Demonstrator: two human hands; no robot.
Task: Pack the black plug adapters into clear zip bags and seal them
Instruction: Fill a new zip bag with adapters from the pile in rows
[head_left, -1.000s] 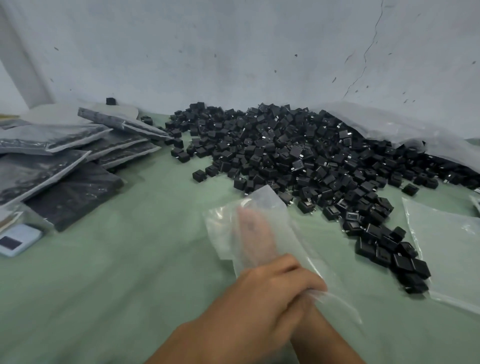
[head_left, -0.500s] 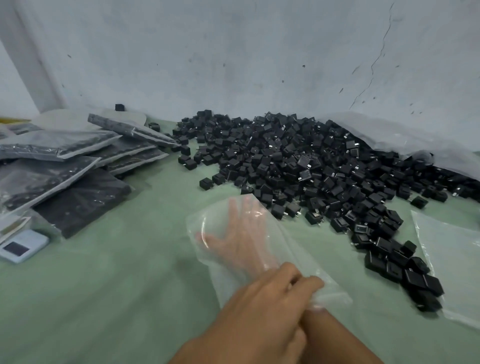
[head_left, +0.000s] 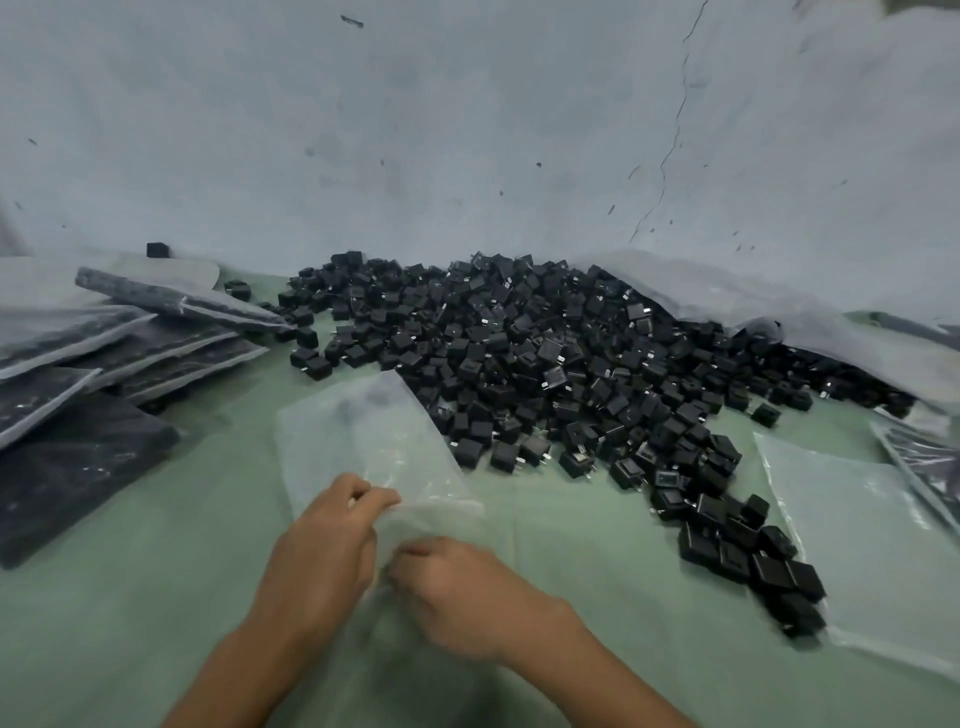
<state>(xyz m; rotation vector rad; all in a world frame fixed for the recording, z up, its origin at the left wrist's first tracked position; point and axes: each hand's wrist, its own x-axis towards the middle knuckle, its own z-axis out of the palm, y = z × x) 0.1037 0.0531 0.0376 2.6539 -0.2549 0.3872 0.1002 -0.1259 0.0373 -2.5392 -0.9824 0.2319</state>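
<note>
Clear zip bag (head_left: 363, 447) lies limp on the green tabletop (head_left: 130, 597), just in front of the heap of black plug adapters (head_left: 545, 364). Its far corner reaches the heap's near edge. Both forearms come in from the near side and meet at the bag's near end.

The left hand (head_left: 322, 561) is knuckles-up, its grip narrowed to a pinch, with thumb and fingertips (head_left: 382, 504) closed on a fold of the plastic. The right hand (head_left: 462, 587) is blurred and sits just beside it. Its fingers are curled in, and its grip looks drawn tight on that same end of the bag.

Left of the heap, filled bags (head_left: 130, 353) lie stacked and overlapping. Right of the heap, a flat empty bag (head_left: 857, 519) touches the heap's trailing adapters. Behind the heap on the right, a big crumpled plastic sack (head_left: 753, 306) slumps against the wall (head_left: 467, 130).
</note>
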